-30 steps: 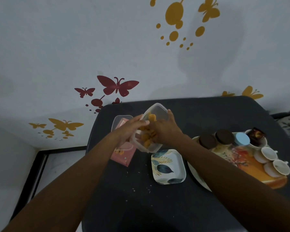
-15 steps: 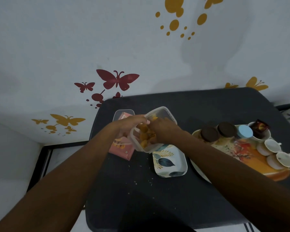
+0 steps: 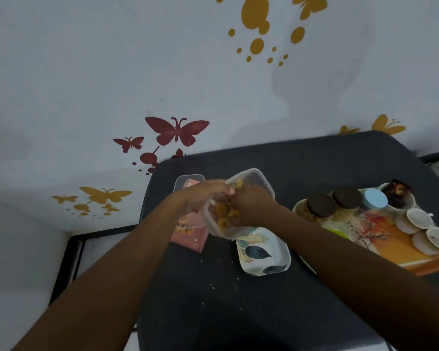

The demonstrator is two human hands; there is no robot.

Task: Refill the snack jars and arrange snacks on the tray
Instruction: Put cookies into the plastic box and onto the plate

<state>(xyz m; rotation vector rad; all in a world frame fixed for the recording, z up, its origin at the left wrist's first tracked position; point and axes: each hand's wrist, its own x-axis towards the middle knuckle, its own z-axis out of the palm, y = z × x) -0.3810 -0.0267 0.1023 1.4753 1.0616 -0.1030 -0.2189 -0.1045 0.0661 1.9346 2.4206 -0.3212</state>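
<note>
Item: clear rectangular plastic container (image 3: 249, 181) holding round golden-orange snack pieces (image 3: 223, 215). Tilted, its open mouth turned toward the person, raised over the dark table (image 3: 238, 300).

Left hand (image 3: 200, 196): at the container's left rim, fingers curled over the edge and gripping it; thumb tip at the rim's near corner.

Right hand (image 3: 254, 206): reaching into the container from the right, fingers curled down among the snack pieces. Fingertips are hidden inside; whether they pinch a piece cannot be told.

Just below and right of the right hand: small white rectangular dish with blue and gold leaf print (image 3: 262, 252), flat on the table, its far edge under the container's lower end.

Below the left hand: pink snack packet (image 3: 190, 234) lying flat, partly covered by the left wrist. Beyond the left hand: clear plastic lid (image 3: 188, 179), flat on the table.

Well to the right of the right forearm: large tray with orange floral print (image 3: 403, 249). It carries two jars with dark brown lids (image 3: 335, 201), a jar with a pale blue lid (image 3: 375, 198), a white bowl holding a dark wrapped item (image 3: 398, 196) and several small white cups (image 3: 426, 229).

Scattered crumbs (image 3: 223, 285) on the table between the forearms.
</note>
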